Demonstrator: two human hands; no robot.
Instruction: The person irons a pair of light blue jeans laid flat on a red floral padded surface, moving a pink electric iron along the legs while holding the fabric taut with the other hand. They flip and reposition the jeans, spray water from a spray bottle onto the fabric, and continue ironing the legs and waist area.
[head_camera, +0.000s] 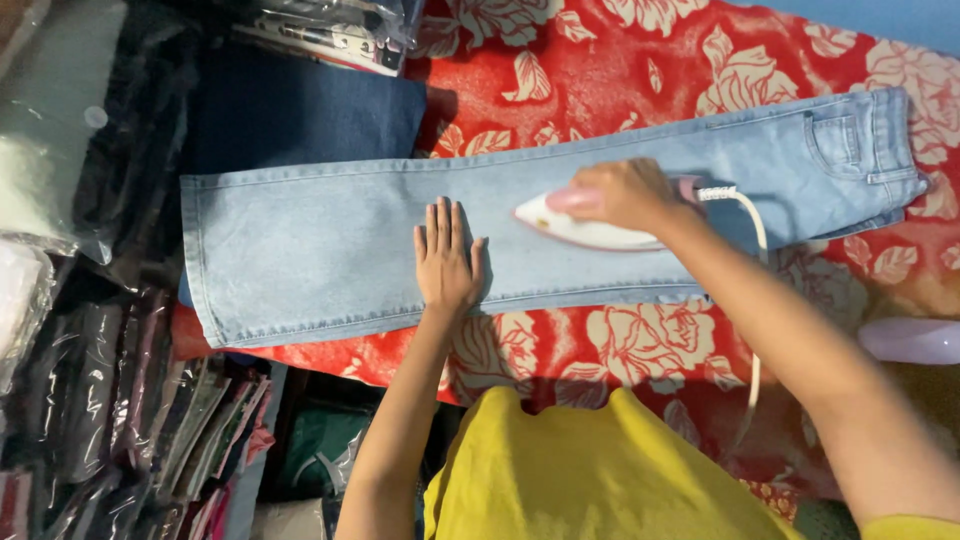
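Observation:
Light blue jeans (320, 250) lie flat and folded lengthwise across a red floral cloth (600, 60), waist at the right, hem at the left. My left hand (447, 258) rests flat on the leg, fingers together, palm down. My right hand (622, 193) grips the handle of a white and pink iron (580, 228), which sits on the denim with its tip pointing left, just right of my left hand. The iron's white cord (752, 215) runs back along my right forearm.
A dark blue folded garment (310, 110) lies under the jeans at upper left. Plastic-wrapped clothes (120, 400) are stacked along the left side and lower left. A pale lilac object (915, 340) sits at the right edge. My yellow shirt (590, 470) fills the bottom.

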